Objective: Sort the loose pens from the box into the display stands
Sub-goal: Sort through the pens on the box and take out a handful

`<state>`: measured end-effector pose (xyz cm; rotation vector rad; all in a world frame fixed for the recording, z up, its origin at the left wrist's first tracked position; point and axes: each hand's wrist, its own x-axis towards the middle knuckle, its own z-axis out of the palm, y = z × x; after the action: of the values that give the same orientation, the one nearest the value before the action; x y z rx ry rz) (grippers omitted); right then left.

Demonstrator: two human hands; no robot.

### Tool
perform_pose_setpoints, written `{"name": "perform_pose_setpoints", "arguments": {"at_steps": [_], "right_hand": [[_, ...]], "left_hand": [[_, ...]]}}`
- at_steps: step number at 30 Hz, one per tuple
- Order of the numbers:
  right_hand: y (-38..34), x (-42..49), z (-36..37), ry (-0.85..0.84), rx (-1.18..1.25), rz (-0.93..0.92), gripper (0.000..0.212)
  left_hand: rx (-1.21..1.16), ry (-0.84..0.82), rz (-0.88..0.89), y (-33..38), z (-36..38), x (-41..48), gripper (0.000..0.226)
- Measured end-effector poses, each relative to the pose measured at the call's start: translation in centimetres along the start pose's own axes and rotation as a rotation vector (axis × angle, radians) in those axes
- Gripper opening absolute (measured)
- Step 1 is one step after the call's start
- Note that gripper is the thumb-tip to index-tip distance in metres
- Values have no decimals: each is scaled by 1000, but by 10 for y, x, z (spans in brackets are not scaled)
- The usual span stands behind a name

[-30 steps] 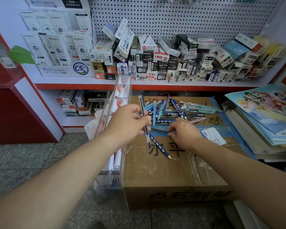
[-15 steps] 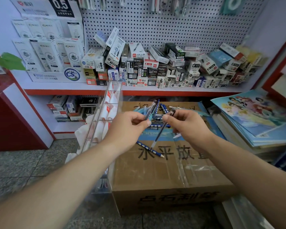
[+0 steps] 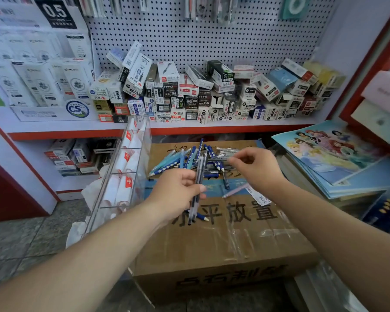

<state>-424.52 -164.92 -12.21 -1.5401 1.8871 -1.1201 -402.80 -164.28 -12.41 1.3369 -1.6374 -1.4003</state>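
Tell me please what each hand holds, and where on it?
The left hand grips a few dark pens around mid-barrel; whether the right hand pinches anything cannot be told.

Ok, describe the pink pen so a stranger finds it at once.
Find the cardboard box below the red-edged shelf. At the near edge of its pen pile, the pink pen lies beside a white label. Its neighbours are blue or dark; it alone is pink.

black sign (image 3: 55,13): "0.5" | cardboard box (image 3: 212,251): "平放置" | round badge (image 3: 77,108): "CS" | black pen carton (image 3: 170,91): "AIHAO 1389"
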Motion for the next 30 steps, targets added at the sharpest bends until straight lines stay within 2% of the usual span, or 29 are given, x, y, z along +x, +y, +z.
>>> {"name": "perform_pose_setpoints", "arguments": {"at_steps": [3,6,13,17,19,22,25,30], "right_hand": [[30,21,-7,22,-233,30,6],[54,41,0,-17,-325,71,14],[68,77,19,-79,-514,-81,33],[75,88,22,-140,-594,-100,36],[80,90,25,-148,-610,-92,34],[83,90,26,-160,-588,-95,24],[79,87,20,-185,-522,-86,9],[48,76,-7,-257,-257,-64,5]], "left_hand": [[-20,37,-11,-4,1,7,11],[-49,48,-34,-7,3,15,18],[-94,50,-49,-4,3,29,11],[-115,67,-73,-6,2,37,39],[-123,73,-78,-8,2,39,35],[-121,70,-70,-10,2,39,15],[-112,77,-65,-11,0,39,17],[-87,115,-13,-9,-2,38,16]]}}
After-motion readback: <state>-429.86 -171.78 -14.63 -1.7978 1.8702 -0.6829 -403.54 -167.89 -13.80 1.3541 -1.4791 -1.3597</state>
